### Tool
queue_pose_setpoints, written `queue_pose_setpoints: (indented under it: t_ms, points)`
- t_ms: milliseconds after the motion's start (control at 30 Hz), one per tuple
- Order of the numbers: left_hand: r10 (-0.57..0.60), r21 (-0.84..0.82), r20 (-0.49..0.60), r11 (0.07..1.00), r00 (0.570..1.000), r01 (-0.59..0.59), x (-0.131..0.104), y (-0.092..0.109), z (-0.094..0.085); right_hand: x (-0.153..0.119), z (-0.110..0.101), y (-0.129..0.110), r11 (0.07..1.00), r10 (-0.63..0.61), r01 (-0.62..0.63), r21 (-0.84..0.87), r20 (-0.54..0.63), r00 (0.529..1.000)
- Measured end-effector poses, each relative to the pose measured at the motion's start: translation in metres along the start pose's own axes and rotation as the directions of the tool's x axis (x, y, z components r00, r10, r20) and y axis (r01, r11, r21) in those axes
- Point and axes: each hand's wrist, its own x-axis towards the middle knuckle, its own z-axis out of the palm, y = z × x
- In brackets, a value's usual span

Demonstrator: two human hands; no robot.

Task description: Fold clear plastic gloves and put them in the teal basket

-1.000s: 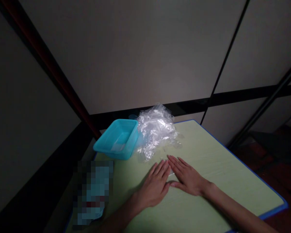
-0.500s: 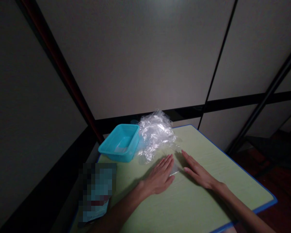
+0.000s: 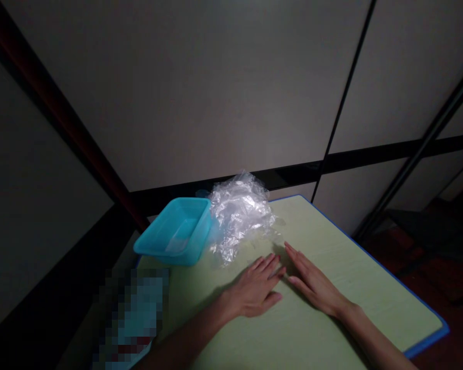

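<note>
My left hand (image 3: 256, 288) lies palm down over the light green tabletop (image 3: 308, 339), fingers stretched out and thumb apart. A little clear plastic seems to show between its fingers, but I cannot make out what lies beneath the palm. To the right, my right hand (image 3: 312, 280) rests on its side, fingers extended and grasping nothing. Just beyond both hands sits a crumpled heap of clear plastic bags (image 3: 241, 210), shiny and loose. A turquoise plastic basin (image 3: 195, 246) stands against the heap's left side, with something pale at its bottom.
A pixelated bluish item (image 3: 139, 313) is at the table's left edge. Behind the table rises a pale panelled cabinet (image 3: 216, 103) with a dark horizontal strip. Blue trim (image 3: 428, 339) runs along the table edge. A dark chair-like shape (image 3: 428, 236) stands at right.
The view has shifted slightly, so the basin and plastic heap appear further left. The clear plastic piece between my hands is now mostly covered by my left hand, whose fingers have spread.
</note>
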Motion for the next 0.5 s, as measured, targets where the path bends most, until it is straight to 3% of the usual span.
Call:
queue_pose_setpoints:
  t_ms: [300,400,500]
  points:
    - [-0.030,-0.115,0.052,0.993,0.998,0.036,0.001,0.000,-0.007,0.000,0.001,0.001,0.996,0.037,-0.038,0.083,0.009,0.999]
    - [-0.045,-0.287,0.052,0.956,0.998,0.058,0.002,-0.006,-0.005,0.000,0.001,0.004,0.988,0.056,-0.051,0.144,-0.031,0.998]
    - [-0.171,-0.524,-0.062,0.844,0.983,0.114,0.000,-0.014,-0.002,0.000,-0.001,0.005,0.982,0.068,-0.051,0.180,-0.087,0.994]
